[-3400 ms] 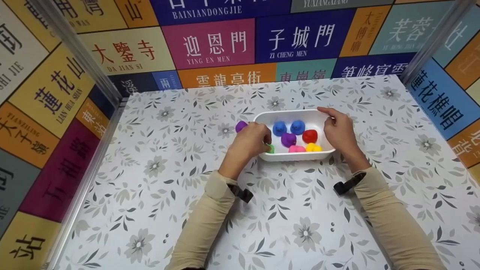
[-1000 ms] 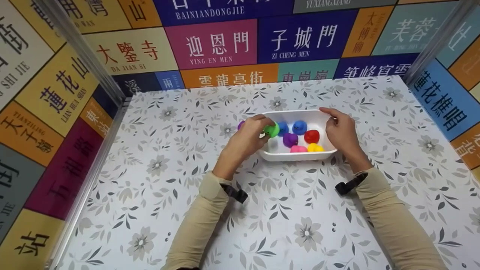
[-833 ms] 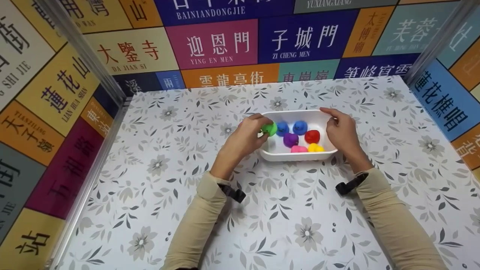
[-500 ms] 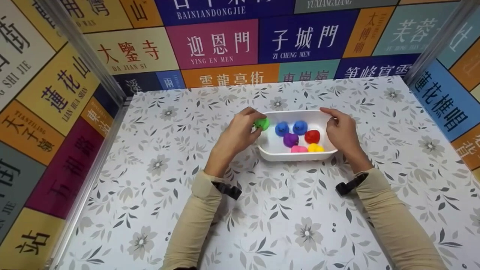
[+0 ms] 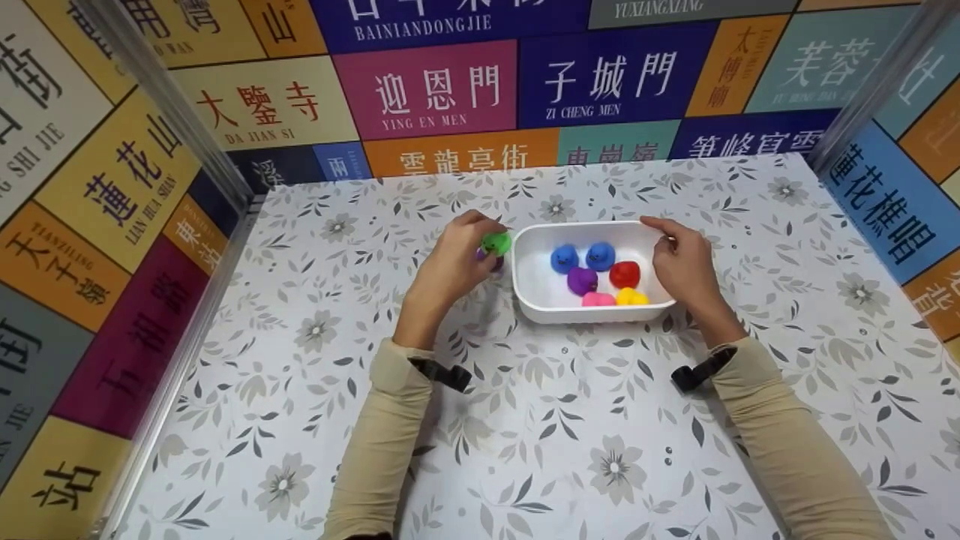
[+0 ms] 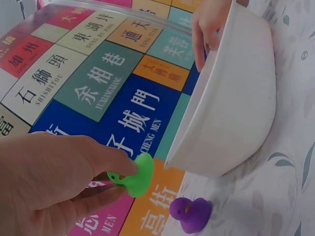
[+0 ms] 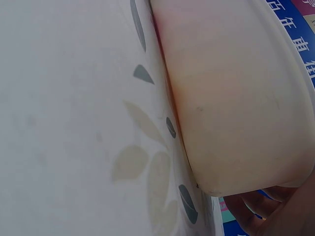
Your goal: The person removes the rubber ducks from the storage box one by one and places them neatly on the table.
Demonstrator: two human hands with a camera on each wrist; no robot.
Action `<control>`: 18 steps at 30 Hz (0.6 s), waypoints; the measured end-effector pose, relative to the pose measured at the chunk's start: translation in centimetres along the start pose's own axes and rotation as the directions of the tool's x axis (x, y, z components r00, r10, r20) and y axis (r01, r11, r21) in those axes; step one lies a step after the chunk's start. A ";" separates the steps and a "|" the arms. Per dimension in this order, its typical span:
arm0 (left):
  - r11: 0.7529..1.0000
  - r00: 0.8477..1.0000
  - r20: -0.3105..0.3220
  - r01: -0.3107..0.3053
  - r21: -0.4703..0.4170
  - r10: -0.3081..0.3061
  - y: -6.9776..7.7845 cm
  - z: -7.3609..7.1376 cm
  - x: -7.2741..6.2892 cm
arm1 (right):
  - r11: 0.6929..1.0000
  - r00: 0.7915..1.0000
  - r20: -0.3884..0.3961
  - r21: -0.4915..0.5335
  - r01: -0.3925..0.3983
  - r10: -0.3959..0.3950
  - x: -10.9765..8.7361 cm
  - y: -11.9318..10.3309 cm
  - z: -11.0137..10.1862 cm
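My left hand point(image 5: 444, 259) pinches a small green rubber duck point(image 6: 141, 178) between thumb and fingers, just left of a white plastic box point(image 5: 536, 296). In the left wrist view a purple rubber duck point(image 6: 194, 215) stands on the table below it; the head view shows only a bit of it under the green one. At the box's right end, my right hand point(image 5: 684, 270) holds the rim, index finger along the far corner. Inside lie two blue ducks point(image 5: 564, 259), a purple duck point(image 5: 583, 281), and red point(image 5: 625, 274), pink point(image 5: 598, 299) and yellow point(image 5: 631, 296) toys, the last two partly hidden.
The table point(image 5: 540, 420) has a white cover with grey flowers and leaves. Panels printed with large characters point(image 5: 424, 86) stand along its back and sides. Each wrist wears a black strap with a small camera point(image 5: 450, 375).
My left hand has lifted the green duck out of the box and carried it left over the rim, above the purple duck outside. My right hand has stayed at the box's end.
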State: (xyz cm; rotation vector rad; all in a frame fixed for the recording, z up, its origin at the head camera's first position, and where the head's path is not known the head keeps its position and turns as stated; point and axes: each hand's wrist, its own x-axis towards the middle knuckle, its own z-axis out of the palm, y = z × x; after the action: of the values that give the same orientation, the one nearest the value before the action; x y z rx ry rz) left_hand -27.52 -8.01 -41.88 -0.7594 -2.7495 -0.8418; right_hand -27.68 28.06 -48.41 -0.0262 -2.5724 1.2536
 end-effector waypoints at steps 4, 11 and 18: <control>0.999 0.999 -0.008 0.034 0.008 -0.034 -0.7 -0.2 -0.1 | 1.000 1.000 0.008 -0.002 -0.003 0.003 -0.1 0.0 0.0; 0.999 0.998 -0.020 0.052 0.003 -0.052 -2.1 -0.2 -0.2 | 1.000 1.000 0.014 -0.003 -0.010 0.010 -0.1 -0.1 -0.1; 0.995 0.995 -0.022 0.097 0.021 -0.096 -3.4 0.1 -0.3 | 1.000 1.000 0.018 0.001 -0.020 0.020 -0.1 -0.1 -0.1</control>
State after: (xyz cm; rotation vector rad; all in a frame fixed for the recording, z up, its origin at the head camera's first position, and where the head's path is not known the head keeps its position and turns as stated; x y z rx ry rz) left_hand -29.04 -10.44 -43.66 -0.6146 -2.7919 -0.8308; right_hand -27.58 28.08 -48.26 -0.0402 -2.5926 1.2677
